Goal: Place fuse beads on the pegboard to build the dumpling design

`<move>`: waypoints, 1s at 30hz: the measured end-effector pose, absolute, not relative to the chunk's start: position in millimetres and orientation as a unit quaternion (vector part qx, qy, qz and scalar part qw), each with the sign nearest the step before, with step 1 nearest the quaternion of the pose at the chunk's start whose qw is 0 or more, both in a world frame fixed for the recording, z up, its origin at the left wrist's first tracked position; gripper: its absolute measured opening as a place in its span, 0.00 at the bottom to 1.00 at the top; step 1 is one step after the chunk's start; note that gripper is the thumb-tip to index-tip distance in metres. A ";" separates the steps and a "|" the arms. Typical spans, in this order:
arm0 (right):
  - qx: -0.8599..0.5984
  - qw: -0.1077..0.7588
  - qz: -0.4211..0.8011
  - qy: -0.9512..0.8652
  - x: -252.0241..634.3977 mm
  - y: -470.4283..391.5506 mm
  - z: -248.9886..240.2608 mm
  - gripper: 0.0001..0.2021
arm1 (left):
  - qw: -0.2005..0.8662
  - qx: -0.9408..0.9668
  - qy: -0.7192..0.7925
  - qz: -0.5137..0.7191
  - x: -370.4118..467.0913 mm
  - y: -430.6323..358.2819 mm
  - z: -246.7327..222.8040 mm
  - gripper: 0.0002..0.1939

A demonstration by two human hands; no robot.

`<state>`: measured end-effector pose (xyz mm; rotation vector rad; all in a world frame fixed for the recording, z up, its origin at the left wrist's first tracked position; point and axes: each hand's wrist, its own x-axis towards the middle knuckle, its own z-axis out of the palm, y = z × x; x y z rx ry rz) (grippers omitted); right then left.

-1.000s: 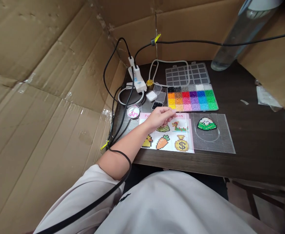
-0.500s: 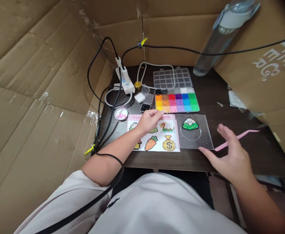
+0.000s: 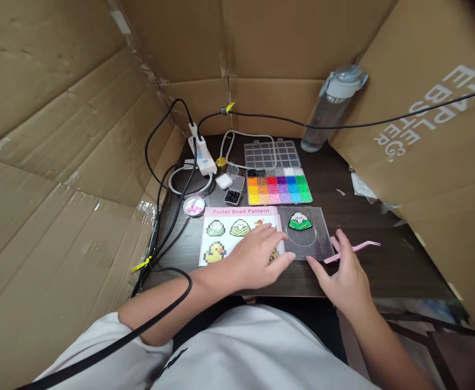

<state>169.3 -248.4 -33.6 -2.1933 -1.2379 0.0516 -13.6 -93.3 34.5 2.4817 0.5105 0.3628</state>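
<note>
A clear pegboard (image 3: pixel 322 233) lies on the dark table, bearing a green and white rice-ball bead figure (image 3: pixel 300 221) near its top. My left hand (image 3: pixel 261 254), fingers apart, rests over the right part of the printed pattern sheet (image 3: pixel 221 212), beside the board's left edge. At the board's lower right corner is my right hand (image 3: pixel 343 271), its thumb and fingers spread and nothing held. Pink tweezers (image 3: pixel 359 248) lie on the table, passing behind the fingers of my right hand. Part of the sheet's lower row is hidden by my left hand.
Beyond the sheet stand a bead box (image 3: pixel 280 187), small cases of white (image 3: pixel 223 181) and black beads (image 3: pixel 232 196), and a round dish (image 3: pixel 194 206). A power strip (image 3: pixel 202 157) and cables are at the left. A bottle (image 3: pixel 329 108) leans near the cardboard wall (image 3: pixel 278 54).
My left hand has opened from a pinch and come down closer to the board. My right hand stays spread near the board's corner. The camera view has shifted.
</note>
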 end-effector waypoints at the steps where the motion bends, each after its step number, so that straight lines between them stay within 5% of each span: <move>1: -0.830 0.303 0.014 -0.468 169.4 -248.5 -33.8 0.44 | 0.266 0.935 0.188 0.141 -16.4 -101.8 30.5 0.23; 16: -0.836 0.263 0.020 -0.481 175.8 -248.2 -38.2 0.46 | 0.184 0.968 0.120 0.117 -18.5 -142.6 -1.8 0.25; 24: -0.845 0.246 0.024 -0.475 174.5 -246.4 -38.6 0.45 | 0.252 0.930 0.128 0.235 3.3 -73.7 22.3 0.17; 30: -0.845 0.251 0.026 -0.472 173.8 -246.2 -38.3 0.44 | 0.313 0.930 -0.016 0.192 23.3 -13.0 7.6 0.16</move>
